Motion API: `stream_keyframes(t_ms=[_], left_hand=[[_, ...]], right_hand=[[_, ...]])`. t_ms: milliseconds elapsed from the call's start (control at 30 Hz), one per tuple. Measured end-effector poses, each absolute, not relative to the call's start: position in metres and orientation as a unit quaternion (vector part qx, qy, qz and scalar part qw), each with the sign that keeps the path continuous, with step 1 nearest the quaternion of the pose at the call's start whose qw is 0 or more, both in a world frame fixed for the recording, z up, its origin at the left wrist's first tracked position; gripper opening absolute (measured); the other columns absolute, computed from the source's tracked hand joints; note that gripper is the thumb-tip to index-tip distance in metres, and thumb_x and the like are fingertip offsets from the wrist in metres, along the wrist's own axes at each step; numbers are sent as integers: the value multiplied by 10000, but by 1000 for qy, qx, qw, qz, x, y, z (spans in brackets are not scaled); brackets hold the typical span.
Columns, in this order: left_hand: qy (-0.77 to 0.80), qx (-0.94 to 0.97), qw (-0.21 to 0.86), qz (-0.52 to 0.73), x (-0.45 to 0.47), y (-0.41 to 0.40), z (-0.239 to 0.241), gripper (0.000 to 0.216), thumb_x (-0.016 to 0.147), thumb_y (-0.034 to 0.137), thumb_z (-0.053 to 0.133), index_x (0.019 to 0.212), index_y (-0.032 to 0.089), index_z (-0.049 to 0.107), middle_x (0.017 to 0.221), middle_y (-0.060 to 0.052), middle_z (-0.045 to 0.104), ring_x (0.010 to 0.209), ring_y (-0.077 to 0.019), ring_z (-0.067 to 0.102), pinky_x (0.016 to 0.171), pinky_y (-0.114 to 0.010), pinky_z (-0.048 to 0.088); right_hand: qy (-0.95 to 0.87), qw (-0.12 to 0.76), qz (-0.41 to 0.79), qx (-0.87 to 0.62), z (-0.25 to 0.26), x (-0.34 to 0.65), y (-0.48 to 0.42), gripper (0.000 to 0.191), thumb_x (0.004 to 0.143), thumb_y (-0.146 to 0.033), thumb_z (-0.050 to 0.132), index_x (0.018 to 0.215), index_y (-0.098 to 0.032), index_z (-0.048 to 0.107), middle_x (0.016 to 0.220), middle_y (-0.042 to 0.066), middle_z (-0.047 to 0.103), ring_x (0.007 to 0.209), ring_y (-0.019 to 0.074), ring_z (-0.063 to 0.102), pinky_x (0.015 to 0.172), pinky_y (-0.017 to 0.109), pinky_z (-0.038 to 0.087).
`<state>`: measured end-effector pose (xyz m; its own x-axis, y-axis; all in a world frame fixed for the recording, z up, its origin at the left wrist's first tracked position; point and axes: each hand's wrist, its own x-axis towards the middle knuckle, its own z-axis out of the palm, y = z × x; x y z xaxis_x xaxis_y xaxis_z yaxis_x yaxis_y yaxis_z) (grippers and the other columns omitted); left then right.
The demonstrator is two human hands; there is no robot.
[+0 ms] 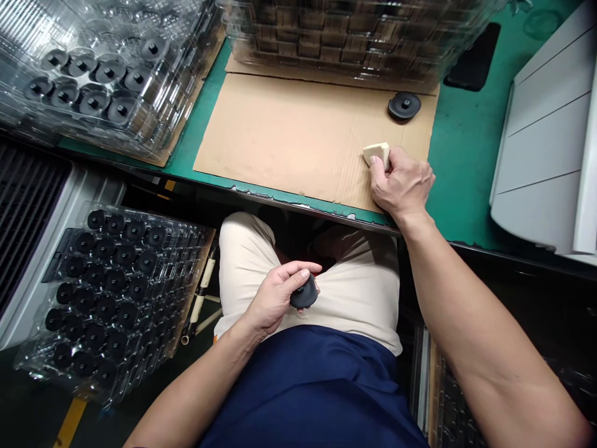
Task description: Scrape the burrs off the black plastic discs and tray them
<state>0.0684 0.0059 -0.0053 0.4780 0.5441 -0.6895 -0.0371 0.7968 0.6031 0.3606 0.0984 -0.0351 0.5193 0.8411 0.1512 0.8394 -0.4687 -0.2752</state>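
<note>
A: Here's the black disc (305,295), above the lap, in the left hand (276,291): thumb on top, index finger stretched out straight past it!

B: And the other fingers?

A: Mostly hidden beneath the disc; how far they curl, I can't tell.

B: Over to the right hand (405,185), out above the right end of the cardboard sheet (280,130), thumb and bent fingers closed around a cream pad (377,151)!

A: Just beyond that pad, a second black disc (404,107) lies on the cardboard, a small stub at its centre.

B: Under the cardboard, the green table (466,168); along the far edge, a tall stack of clear trays (336,46).

A: Off left on the table, a tray stack (142,127) showing more discs in rows, and lower, beside the knee, another loaded stack (175,274).

B: Far right, a flat black item (473,57) on the table, near a pale grey casing (550,143)!
</note>
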Motion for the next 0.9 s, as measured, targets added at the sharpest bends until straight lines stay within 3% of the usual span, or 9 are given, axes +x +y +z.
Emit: stream_keyframes(t_ms=[900], left_hand=[[486, 261, 817, 167, 71, 8, -10, 441, 823, 494, 800, 1093, 147, 772, 764, -53, 709, 579, -117, 572, 417, -198, 388]], right_hand=[[-496, 164, -10, -853, -34, 359, 97, 399, 989, -525, 443, 981, -218, 698, 890, 129, 706, 828, 287, 607, 703, 368, 342]])
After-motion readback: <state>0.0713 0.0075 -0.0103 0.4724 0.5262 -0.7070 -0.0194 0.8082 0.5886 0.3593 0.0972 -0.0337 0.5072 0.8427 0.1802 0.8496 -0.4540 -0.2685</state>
